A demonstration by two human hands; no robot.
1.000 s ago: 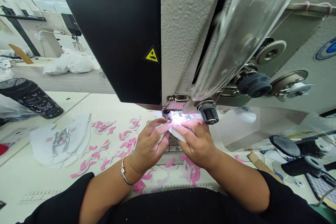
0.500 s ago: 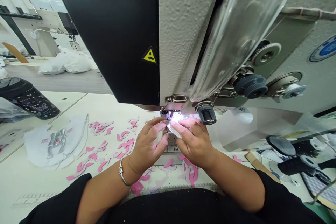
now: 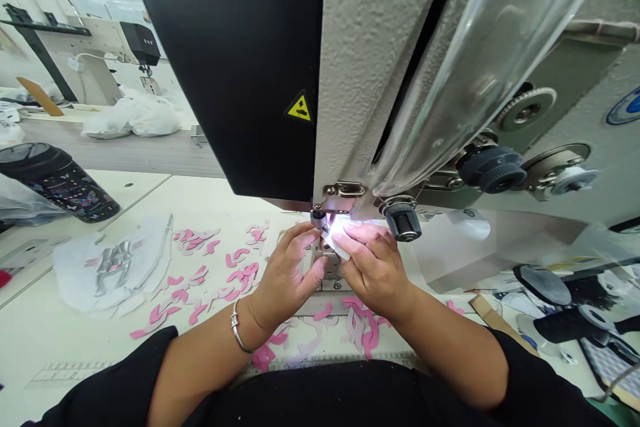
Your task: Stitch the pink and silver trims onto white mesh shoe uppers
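Working from afar, I am pinching a narrow white strip (image 3: 336,247) in my closed right grip (image 3: 375,267), the nearer of the two, its long axis slanting down-right from the presser foot (image 3: 318,217), while my curled left grip (image 3: 287,273) is crowding its upper end, any hold unclear.

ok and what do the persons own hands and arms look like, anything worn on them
The left hand and right hand are bare, with no gloves. The left sleeve and right sleeve are short and black. A thin silver bracelet circles the left wrist.
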